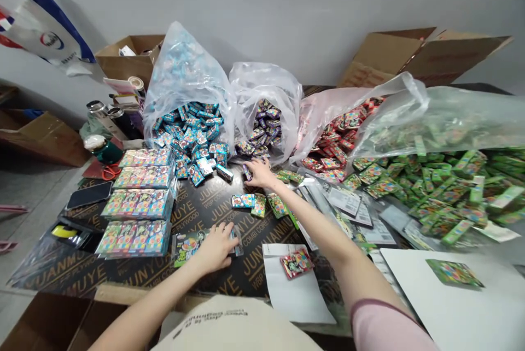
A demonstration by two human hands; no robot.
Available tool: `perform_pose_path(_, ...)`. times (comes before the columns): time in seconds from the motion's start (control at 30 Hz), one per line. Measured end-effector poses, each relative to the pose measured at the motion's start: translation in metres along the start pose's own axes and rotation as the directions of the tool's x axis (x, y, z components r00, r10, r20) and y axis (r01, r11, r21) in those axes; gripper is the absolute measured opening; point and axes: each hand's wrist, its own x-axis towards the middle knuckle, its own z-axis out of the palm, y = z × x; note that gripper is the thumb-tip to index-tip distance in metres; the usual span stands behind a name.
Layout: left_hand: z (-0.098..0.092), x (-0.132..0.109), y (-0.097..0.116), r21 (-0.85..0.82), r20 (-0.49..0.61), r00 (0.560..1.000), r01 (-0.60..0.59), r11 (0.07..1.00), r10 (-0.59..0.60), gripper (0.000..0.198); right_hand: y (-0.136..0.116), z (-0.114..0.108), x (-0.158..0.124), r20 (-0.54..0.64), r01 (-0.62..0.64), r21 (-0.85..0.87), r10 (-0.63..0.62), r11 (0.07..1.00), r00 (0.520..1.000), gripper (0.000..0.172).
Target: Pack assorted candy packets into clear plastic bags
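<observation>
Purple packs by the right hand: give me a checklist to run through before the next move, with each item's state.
1. Right hand reaches the purple packs spilling from their clear bag: ok.
2. Right hand has closed on a pack: cannot tell; fingers spread flat.
3. Left hand rests on the clear sleeve on the plywood table: ok.
4. Sleeve full: cannot tell.
5. Loose blue pack and green pack lie between the hands: ok.
6. Filled sleeves stacked left, away from both hands: ok.
</observation>
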Motion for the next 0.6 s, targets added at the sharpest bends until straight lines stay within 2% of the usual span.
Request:
perform_pose_path(0.07, 0.001, 0.0, -0.002, -0.045, -0.038, 0.999, -0.012, 0.999, 0.01, 0.061, -0.015, 0.008, -0.027, -0.056, 0.036, 0.161, -0.027, 0.986, 0.998, 0.06)
perform_pose_path(0.17, 0.003, -0.002, -0.005, -0.143, -0.098, 0.995, 0.003, 0.99, -0.017, 0.081, -0.032, 0.011, -0.059, -0.109, -0.052, 0.449, 0.112, 0.892, 0.988, 0.047)
perform_pose_path(0.27, 0.001, -0.007, -0.006, -0.242, -0.19, 0.98, 0.012, 0.97, -0.06, 0.093, -0.047, 0.008, -0.087, -0.205, -0.162, 0.501, 0.298, 0.85, 0.932, 0.054)
perform_pose_path(0.33, 0.0, -0.011, -0.006, -0.288, -0.296, 0.952, -0.015, 0.957, -0.074, 0.096, -0.063, 0.006, -0.108, -0.277, -0.218, 0.512, 0.4, 0.831, 0.873, 0.061)
perform_pose_path(0.37, -0.001, -0.013, -0.006, -0.303, -0.355, 0.932, -0.035, 0.952, -0.079, 0.096, -0.074, 0.007, -0.119, -0.261, -0.234, 0.566, 0.441, 0.791, 0.859, 0.059)
perform_pose_path(0.4, -0.001, -0.015, -0.005, -0.314, -0.409, 0.909, -0.053, 0.948, -0.085, 0.096, -0.086, 0.008, -0.13, -0.188, -0.248, 0.654, 0.472, 0.714, 0.861, 0.056)
perform_pose_path(0.43, -0.001, -0.016, -0.004, -0.322, -0.455, 0.886, -0.066, 0.945, -0.093, 0.096, -0.099, 0.01, -0.14, -0.063, -0.274, 0.759, 0.485, 0.591, 0.872, 0.051)
perform_pose_path(0.5, 0.001, -0.018, -0.001, -0.33, -0.517, 0.848, -0.071, 0.941, -0.117, 0.095, -0.124, 0.016, -0.158, 0.255, -0.367, 0.904, 0.411, 0.221, 0.875, 0.046)
perform_pose_path(0.53, 0.002, -0.018, 0.001, -0.327, -0.532, 0.838, -0.072, 0.942, -0.12, 0.095, -0.135, 0.019, -0.164, 0.377, -0.41, 0.912, 0.342, 0.026, 0.861, 0.044)
perform_pose_path(0.57, 0.004, -0.019, 0.003, -0.318, -0.538, 0.835, -0.078, 0.945, -0.113, 0.095, -0.144, 0.022, -0.169, 0.452, -0.43, 0.892, 0.286, -0.138, 0.845, 0.042)
perform_pose_path(0.6, 0.006, -0.019, 0.005, -0.308, -0.539, 0.836, -0.086, 0.948, -0.099, 0.094, -0.151, 0.024, -0.173, 0.487, -0.426, 0.867, 0.26, -0.259, 0.834, 0.041)
